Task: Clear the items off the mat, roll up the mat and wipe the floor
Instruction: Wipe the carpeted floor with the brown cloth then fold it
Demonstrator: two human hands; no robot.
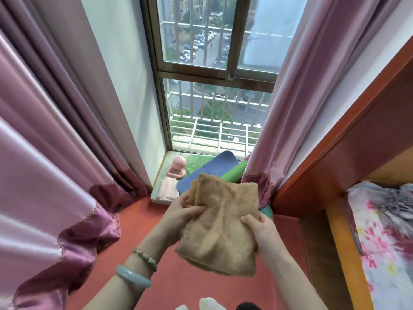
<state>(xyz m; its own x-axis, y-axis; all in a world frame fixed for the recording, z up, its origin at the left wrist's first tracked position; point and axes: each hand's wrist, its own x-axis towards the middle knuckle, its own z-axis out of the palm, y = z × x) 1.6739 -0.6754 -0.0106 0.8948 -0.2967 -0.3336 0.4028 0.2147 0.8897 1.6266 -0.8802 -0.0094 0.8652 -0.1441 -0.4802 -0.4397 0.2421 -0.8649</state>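
Partly, the held tan cloth [221,222] covers the blue mat [214,166] behind it.

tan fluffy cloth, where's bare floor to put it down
The red floor is bare between the pink satin curtain on the left and the wooden bed frame on the right. The left hand and right hand hold the tan fluffy cloth above it. The stone window ledge is crowded: pink plastic gadget, blue mat, rolled green mat.

Bright daylight thru window [214,52]; wide-angle edge warp, slight blur.
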